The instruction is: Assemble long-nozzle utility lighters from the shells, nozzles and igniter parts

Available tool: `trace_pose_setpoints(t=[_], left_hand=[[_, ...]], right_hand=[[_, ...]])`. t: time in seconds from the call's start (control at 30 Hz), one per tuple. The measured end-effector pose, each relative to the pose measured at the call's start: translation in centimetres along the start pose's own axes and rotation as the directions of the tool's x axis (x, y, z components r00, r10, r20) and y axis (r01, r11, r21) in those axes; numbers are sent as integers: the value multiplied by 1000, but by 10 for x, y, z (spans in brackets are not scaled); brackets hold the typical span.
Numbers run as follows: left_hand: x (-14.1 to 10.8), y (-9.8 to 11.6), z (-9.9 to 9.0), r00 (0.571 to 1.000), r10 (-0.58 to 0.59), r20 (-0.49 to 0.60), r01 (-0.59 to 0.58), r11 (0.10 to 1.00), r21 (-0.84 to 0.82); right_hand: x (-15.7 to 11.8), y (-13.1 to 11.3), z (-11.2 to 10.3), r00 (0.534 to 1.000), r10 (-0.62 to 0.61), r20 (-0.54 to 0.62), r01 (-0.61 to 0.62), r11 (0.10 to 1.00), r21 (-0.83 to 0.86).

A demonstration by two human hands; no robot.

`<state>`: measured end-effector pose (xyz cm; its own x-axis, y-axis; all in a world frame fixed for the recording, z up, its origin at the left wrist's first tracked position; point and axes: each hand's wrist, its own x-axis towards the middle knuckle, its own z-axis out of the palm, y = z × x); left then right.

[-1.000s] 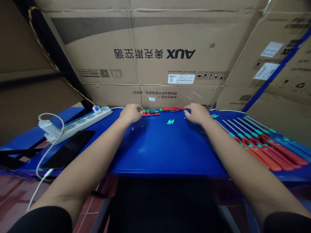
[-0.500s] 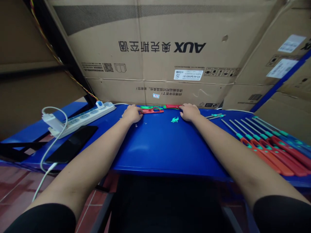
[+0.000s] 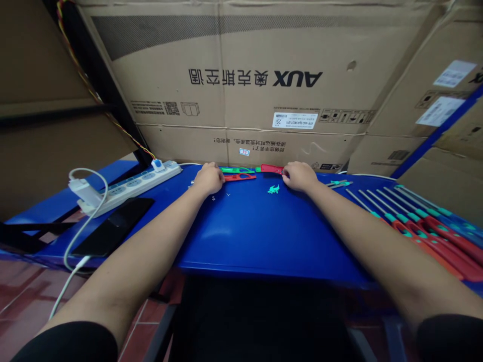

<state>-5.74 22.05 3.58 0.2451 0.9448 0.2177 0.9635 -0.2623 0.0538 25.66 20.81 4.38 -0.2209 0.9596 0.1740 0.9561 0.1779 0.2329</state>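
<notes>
- On the blue counter (image 3: 264, 231), I see a small green pile (image 3: 273, 189), my landmark.
- My left hand (image 3: 210, 179) is left of the pile, fingers curled at the end of a red casing (image 3: 240, 177); I cannot tell whether they grip it.
- My right hand (image 3: 301, 176) is just right of the pile, fingers bent at a second red casing (image 3: 270, 169) behind the pile; their hold is hidden from me.
- Red-handled rods (image 3: 449, 245) lie well right of the pile.

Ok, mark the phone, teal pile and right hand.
Phone (image 3: 114, 227): head view, middle of its dark face.
Teal pile (image 3: 273, 189): head view, near its middle.
Right hand (image 3: 301, 176): head view, back of the hand.
</notes>
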Motion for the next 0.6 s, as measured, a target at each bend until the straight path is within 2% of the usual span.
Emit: trace_pose_setpoints(t=[0.1,0.2,0.37,0.43,0.5,0.6], left_hand=[[-3,6,-11,1000,-11,-25,11,1000,-14],[-17,14,-31,999,2,-47,-3,999,-32],[-76,28,-60,989,137,-60,-140,989,-45],[-106,31,-61,982,183,-51,-186,982,-47],[-132,32,-54,969,244,-43,-248,960,-130],[-160,36,-36,964,260,-49,-264,929,-260]], right_hand=[[-11,7,-11,1000,-24,-19,24,999,28],[-28,15,-23,997,-53,-54,57,996,73],[-70,19,-29,985,-145,-91,158,976,151],[-84,15,-27,980,-174,-96,187,969,162],[-89,10,-25,977,-192,-91,205,965,164],[-77,5,-23,981,-182,-64,190,969,158]])
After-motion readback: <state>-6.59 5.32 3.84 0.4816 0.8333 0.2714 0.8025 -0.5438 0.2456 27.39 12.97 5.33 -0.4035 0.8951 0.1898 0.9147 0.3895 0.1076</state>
